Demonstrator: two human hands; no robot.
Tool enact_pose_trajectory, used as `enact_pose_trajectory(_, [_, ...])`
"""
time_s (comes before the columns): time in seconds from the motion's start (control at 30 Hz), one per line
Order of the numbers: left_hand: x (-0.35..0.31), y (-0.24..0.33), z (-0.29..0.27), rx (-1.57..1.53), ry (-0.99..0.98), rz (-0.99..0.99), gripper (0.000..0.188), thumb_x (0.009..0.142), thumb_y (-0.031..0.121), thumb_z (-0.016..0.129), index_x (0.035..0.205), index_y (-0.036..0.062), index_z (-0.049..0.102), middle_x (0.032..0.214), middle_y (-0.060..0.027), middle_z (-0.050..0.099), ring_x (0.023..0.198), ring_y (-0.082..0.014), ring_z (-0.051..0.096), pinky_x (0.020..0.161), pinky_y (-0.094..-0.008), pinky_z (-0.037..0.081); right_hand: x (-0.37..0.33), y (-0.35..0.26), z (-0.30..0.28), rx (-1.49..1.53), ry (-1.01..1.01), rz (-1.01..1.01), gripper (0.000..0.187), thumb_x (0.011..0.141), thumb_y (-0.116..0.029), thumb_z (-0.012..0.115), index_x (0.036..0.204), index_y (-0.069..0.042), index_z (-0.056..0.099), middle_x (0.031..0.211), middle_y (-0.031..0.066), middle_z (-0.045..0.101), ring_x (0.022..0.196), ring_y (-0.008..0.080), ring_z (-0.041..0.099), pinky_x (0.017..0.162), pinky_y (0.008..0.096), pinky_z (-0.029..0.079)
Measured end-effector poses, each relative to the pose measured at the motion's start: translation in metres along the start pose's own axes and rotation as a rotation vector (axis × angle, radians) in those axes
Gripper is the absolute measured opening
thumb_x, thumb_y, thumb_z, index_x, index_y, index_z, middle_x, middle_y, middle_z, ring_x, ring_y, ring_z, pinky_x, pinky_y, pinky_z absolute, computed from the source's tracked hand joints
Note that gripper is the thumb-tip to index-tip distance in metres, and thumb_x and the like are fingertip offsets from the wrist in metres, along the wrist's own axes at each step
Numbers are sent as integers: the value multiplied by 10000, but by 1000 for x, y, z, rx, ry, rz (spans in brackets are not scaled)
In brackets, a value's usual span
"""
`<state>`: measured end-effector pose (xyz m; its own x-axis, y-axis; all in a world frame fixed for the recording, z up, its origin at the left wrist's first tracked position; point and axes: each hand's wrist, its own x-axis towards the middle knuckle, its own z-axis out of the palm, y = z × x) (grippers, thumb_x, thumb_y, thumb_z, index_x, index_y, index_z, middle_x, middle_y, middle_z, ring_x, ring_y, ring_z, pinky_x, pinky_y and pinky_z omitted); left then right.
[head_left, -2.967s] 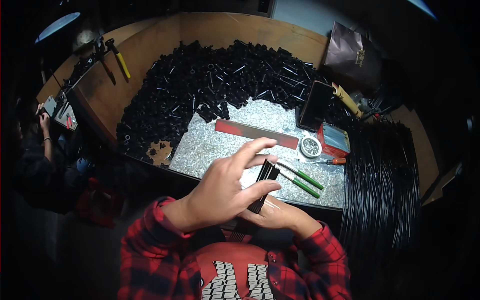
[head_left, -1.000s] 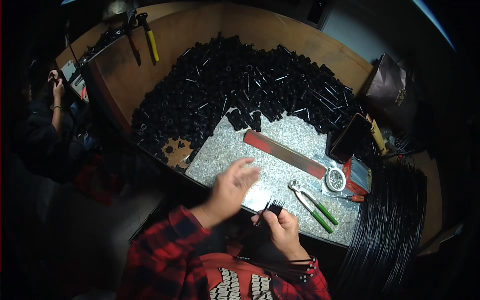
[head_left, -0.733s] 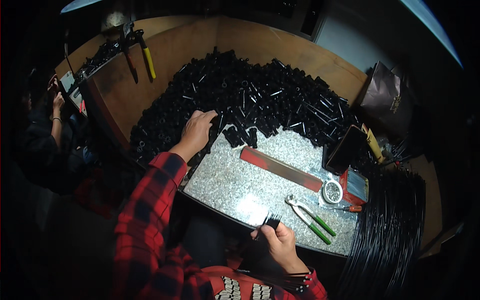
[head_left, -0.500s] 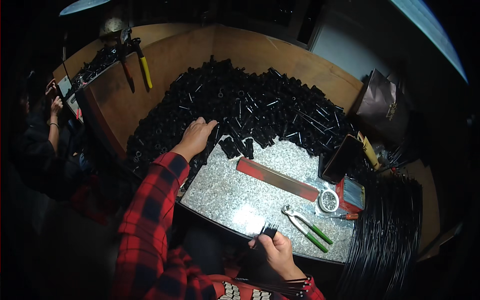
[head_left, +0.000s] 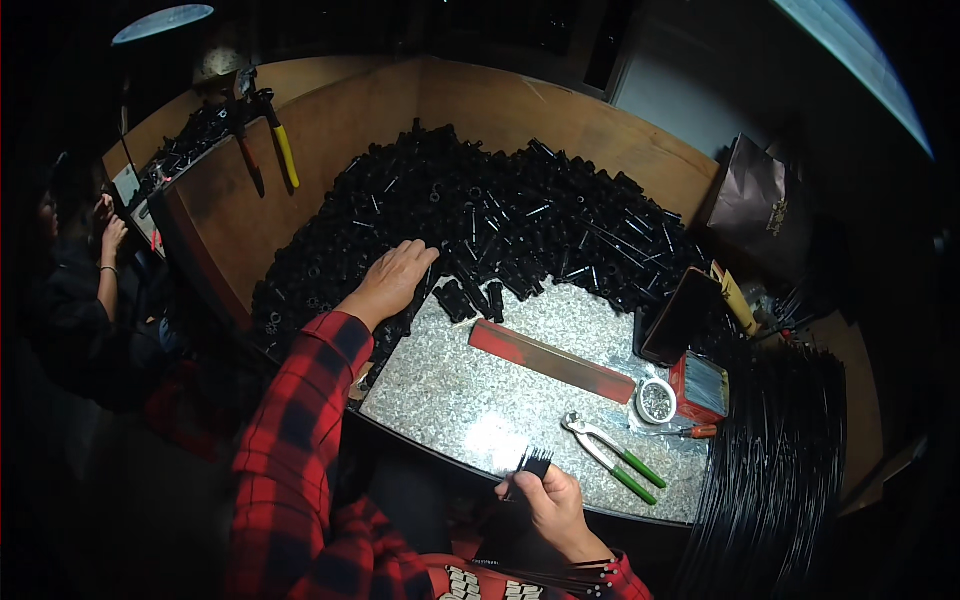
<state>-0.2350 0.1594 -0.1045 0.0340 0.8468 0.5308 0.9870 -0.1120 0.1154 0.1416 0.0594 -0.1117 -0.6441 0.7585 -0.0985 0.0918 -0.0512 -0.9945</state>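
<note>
My left hand (head_left: 393, 280) reaches onto the near left edge of a big heap of small black tubular parts (head_left: 480, 190). Its fingers are bent and close together, and their tips go down among the parts, so what they pinch is hidden. By the near edge of the speckled stone slab (head_left: 420, 375), my right hand (head_left: 553, 507) is closed round a bunch of thin black rods (head_left: 537, 461), their tips standing up in a row above the thumb. More thin dark rods show beside my right wrist. A few black parts (head_left: 455, 300) lie on the slab's far edge.
On the slab are a red-brown bar (head_left: 550, 362), green-handled pincers (head_left: 612, 458), a round white cup (head_left: 656, 401), a red box (head_left: 702, 387), a screwdriver (head_left: 697, 432) and a leaning phone (head_left: 683, 318). Long black rods (head_left: 770, 450) hang at right. Another person (head_left: 100, 260) sits at left.
My left hand's fingers have drawn together and dipped lower onto the heap. My right hand keeps its grip on the rods, almost still. The view has shifted slightly.
</note>
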Motion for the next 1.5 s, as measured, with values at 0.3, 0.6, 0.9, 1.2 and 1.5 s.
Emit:
enact_pose_trajectory(0.3, [5, 0, 6, 23, -45, -1, 331, 766, -71, 465, 1078, 22, 526, 984, -123, 510, 977, -312, 509, 854, -382, 434, 3, 3, -1, -4, -3, 7, 195, 959, -129, 502, 899, 16, 617, 825, 80, 677, 756, 129, 633, 714, 257, 508])
enact_pose_trajectory(0.6, [8, -9, 4, 174, 25, 424, 108, 824, 83, 528, 869, 56, 622, 976, -92, 591, 1092, -240, 513, 952, -358, 391, 5, 6, -2, 26, -9, -1, 200, 962, -139, 498, 924, 19, 614, 828, 84, 677, 756, 133, 634, 718, 261, 509])
enact_pose_trajectory(0.9, [6, -27, 5, 185, -193, 300, 150, 814, 85, 525, 895, 96, 651, 911, -51, 611, 982, -211, 543, 910, -326, 393, 5, 8, -2, 34, 5, -14, 202, 965, -138, 491, 919, 16, 612, 830, 78, 675, 756, 128, 631, 716, 261, 508])
enact_pose_trajectory(1.2, [0, 30, -34, -590, 156, -323, 312, 903, 44, 479, 1205, -18, 526, 949, -127, 570, 787, -229, 637, 705, -317, 501, 2, 8, -1, 35, -2, -21, 200, 967, -143, 489, 925, 11, 610, 829, 75, 673, 751, 123, 629, 705, 255, 507])
enact_pose_trajectory(1.5, [-69, 133, -45, -2039, 104, -712, 457, 1006, 277, 382, 1393, 38, 331, 1022, -146, 582, 709, -121, 511, 632, -249, 443, 6, 7, 1, -39, 23, -39, 203, 954, -120, 485, 885, 16, 619, 795, 65, 672, 714, 109, 622, 667, 245, 503])
